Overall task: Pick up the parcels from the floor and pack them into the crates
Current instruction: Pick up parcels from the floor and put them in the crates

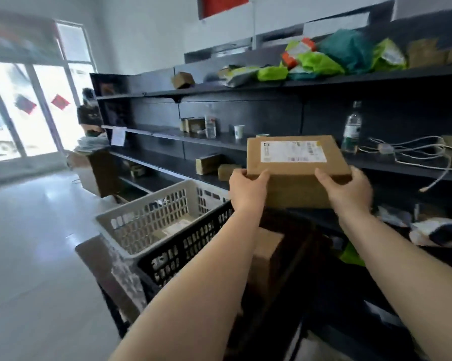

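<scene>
A brown cardboard parcel (295,168) with a white shipping label on top is held in the air in front of the dark shelving. My left hand (248,190) grips its near left corner and my right hand (350,190) grips its near right edge. Below the parcel stands a black slatted crate (185,251) with another brown box (265,259) inside it. Behind it to the left is a grey slatted crate (141,220) holding a flat parcel, partly seen through the slats.
Dark shelves (219,138) run along the right, carrying small boxes, a cup, water bottles (352,127), a white cable and green mailer bags (321,62). Pale floor (32,243) spreads to the left toward a glass door. A cardboard sheet and bubble wrap (125,280) lean on the crates.
</scene>
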The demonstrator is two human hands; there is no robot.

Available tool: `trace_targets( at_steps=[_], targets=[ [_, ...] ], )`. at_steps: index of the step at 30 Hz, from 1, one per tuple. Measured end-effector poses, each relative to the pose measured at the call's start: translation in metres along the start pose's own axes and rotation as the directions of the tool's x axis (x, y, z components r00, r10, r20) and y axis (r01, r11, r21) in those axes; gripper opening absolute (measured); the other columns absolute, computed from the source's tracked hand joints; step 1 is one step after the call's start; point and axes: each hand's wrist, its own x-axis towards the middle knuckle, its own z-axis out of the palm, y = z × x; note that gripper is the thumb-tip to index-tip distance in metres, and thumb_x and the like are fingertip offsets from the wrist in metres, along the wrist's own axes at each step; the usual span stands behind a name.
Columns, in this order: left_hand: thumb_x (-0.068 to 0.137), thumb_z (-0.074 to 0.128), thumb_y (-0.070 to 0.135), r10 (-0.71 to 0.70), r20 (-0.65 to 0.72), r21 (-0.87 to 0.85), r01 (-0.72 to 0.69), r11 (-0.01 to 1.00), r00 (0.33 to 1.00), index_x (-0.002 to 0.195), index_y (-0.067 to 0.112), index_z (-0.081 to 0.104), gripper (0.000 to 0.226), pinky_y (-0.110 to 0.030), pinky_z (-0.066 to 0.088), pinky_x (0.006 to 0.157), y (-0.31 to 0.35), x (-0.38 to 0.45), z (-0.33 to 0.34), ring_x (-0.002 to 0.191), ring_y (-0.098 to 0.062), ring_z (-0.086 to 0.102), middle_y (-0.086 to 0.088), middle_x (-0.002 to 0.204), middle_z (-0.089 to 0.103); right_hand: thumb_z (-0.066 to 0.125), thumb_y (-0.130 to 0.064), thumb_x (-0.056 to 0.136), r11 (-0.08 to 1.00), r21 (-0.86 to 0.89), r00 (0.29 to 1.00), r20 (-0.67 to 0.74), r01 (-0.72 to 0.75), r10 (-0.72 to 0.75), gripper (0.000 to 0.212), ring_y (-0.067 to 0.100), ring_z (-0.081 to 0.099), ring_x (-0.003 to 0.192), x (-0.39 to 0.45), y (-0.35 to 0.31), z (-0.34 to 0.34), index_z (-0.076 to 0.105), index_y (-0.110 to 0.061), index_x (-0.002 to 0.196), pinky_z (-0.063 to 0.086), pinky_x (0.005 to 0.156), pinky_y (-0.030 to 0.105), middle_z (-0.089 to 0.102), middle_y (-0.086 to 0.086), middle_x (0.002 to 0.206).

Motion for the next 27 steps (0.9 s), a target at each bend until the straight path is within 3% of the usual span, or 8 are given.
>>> trace_targets(
  at_steps=[3,6,9,12,15,19,22,27],
  targets=[
    [0.079,0.066,0.039,-0.026,-0.113,0.043,0.031,0.999,0.993,0.107,0.019,0.051,0.038,-0.027,0.04,0.072,-0.017,0.042,-0.089,0.082,-0.012,0.052,0.006,0.094,0.053,0.071,-0.047,0.076,0.999,-0.007,0.988,0.147,0.04,-0.039,0.056,0.025,0.057,0.105,-0.025,-0.027,0.096,0.056,-0.015,0.119,0.048,0.083,0.035,0.058,0.007,0.119],
    [0.08,0.065,0.039,-0.049,-0.226,0.039,0.059,0.997,0.973,0.097,0.023,0.045,0.03,-0.028,0.041,0.068,-0.04,0.08,-0.171,0.076,-0.007,0.051,0.004,0.092,0.053,0.07,-0.048,0.076,0.999,-0.006,0.955,0.293,0.05,-0.046,0.06,0.026,0.055,0.109,-0.053,-0.048,0.191,0.054,-0.014,0.123,0.049,0.093,0.043,0.056,0.006,0.121],
    [0.085,0.061,0.04,-0.09,-0.264,0.12,0.125,0.985,0.96,0.106,0.021,0.046,0.032,-0.029,0.042,0.07,-0.062,0.115,-0.237,0.084,-0.013,0.053,0.002,0.101,0.053,0.07,-0.044,0.078,0.993,-0.03,0.897,0.432,0.113,-0.09,0.057,0.025,0.054,0.112,-0.066,-0.066,0.272,0.054,-0.013,0.122,0.047,0.093,0.037,0.056,0.007,0.122],
    [0.089,0.056,0.035,-0.161,-0.214,0.379,0.233,0.895,0.964,0.12,0.013,0.049,0.038,-0.035,0.049,0.078,-0.091,0.138,-0.281,0.094,-0.02,0.058,-0.003,0.11,0.059,0.067,-0.039,0.084,0.971,-0.215,0.826,0.563,0.102,0.038,0.066,0.029,0.048,0.123,-0.068,-0.066,0.33,0.041,-0.012,0.137,0.042,0.097,0.039,0.048,0.011,0.136],
    [0.089,0.055,0.033,-0.141,-0.198,0.512,0.225,0.829,0.97,0.124,0.015,0.049,0.04,-0.042,0.05,0.088,-0.121,0.15,-0.296,0.104,-0.025,0.059,-0.007,0.122,0.057,0.061,-0.039,0.088,0.923,-0.37,0.767,0.62,0.102,0.164,0.062,0.028,0.046,0.126,-0.076,-0.05,0.36,0.041,-0.01,0.139,0.04,0.097,0.035,0.046,0.01,0.141],
    [0.087,0.052,0.039,-0.099,-0.031,0.692,0.093,0.716,0.995,0.126,0.019,0.052,0.043,-0.041,0.051,0.089,-0.134,0.154,-0.264,0.108,-0.022,0.057,-0.004,0.128,0.055,0.066,-0.035,0.085,0.854,-0.428,0.742,0.666,0.295,0.078,0.049,0.022,0.053,0.116,-0.084,-0.029,0.349,0.052,-0.018,0.129,0.044,0.087,0.032,0.054,0.005,0.131],
    [0.084,0.051,0.042,-0.025,0.209,0.84,-0.166,0.517,0.978,0.115,0.024,0.058,0.035,-0.039,0.05,0.086,-0.126,0.148,-0.208,0.107,-0.023,0.058,0.0,0.12,0.06,0.064,-0.042,0.082,0.651,-0.528,0.666,0.745,0.546,0.046,0.039,0.024,0.055,0.111,-0.071,-0.016,0.302,0.057,-0.024,0.116,0.046,0.082,0.034,0.056,0.001,0.121],
    [0.084,0.053,0.04,-0.009,0.518,0.779,-0.468,0.417,0.855,0.113,0.021,0.057,0.034,-0.041,0.045,0.086,-0.103,0.107,-0.082,0.107,-0.027,0.056,-0.004,0.115,0.06,0.064,-0.039,0.082,0.479,-0.666,0.738,0.673,0.572,0.054,0.04,0.027,0.054,0.109,-0.03,0.014,0.174,0.055,-0.024,0.118,0.038,0.075,0.035,0.056,0.003,0.121]
  ],
)
